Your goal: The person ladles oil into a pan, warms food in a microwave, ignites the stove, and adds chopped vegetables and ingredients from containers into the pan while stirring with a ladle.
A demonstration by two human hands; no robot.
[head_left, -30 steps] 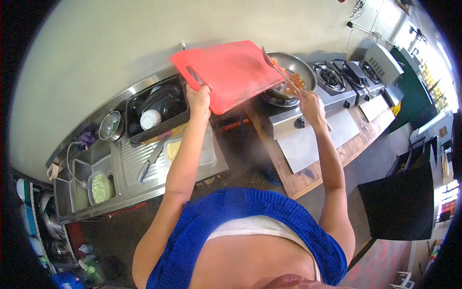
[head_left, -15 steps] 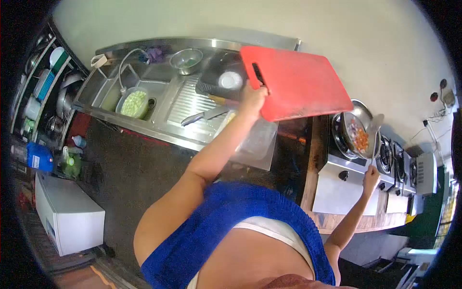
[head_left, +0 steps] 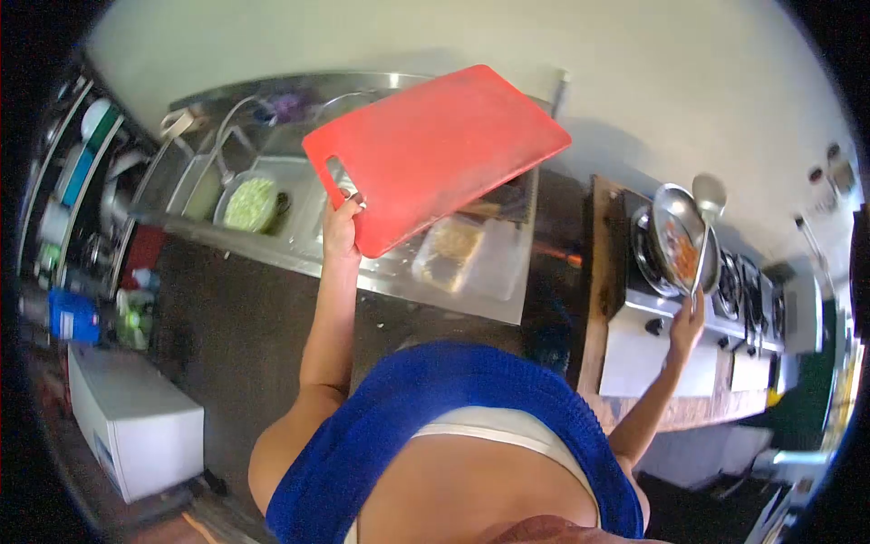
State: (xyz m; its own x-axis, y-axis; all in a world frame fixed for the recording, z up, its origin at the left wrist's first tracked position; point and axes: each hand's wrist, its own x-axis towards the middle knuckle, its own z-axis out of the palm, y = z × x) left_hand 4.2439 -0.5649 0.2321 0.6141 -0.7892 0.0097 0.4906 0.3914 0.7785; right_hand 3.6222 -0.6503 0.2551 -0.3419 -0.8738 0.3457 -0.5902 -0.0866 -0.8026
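Has the left hand [head_left: 343,231] closed around the handle edge of a red cutting board [head_left: 439,159], with fingertips through the slot. Holds the board raised at 12 o'clock, tilted, above the steel sink counter [head_left: 362,272]. Has the right hand [head_left: 687,326] closed around the handle of a metal ladle [head_left: 710,195], at 3 o'clock. Points the ladle's head away from the body, near the far rim of a frying pan [head_left: 708,263]. See, in that pan, orange-red diced pieces [head_left: 681,252], at 3 o'clock by the gas stove [head_left: 639,295]; cannot tell whether ladle and pan touch. Find at 10 o'clock, in the sink, a bowl of chopped pale-green vegetable [head_left: 249,204]. Find, near the center, just below the board, a clear plastic container [head_left: 498,263] beside crumbly yellowish food [head_left: 453,247]. Find at 8 o'clock a white box-shaped unit [head_left: 149,435].
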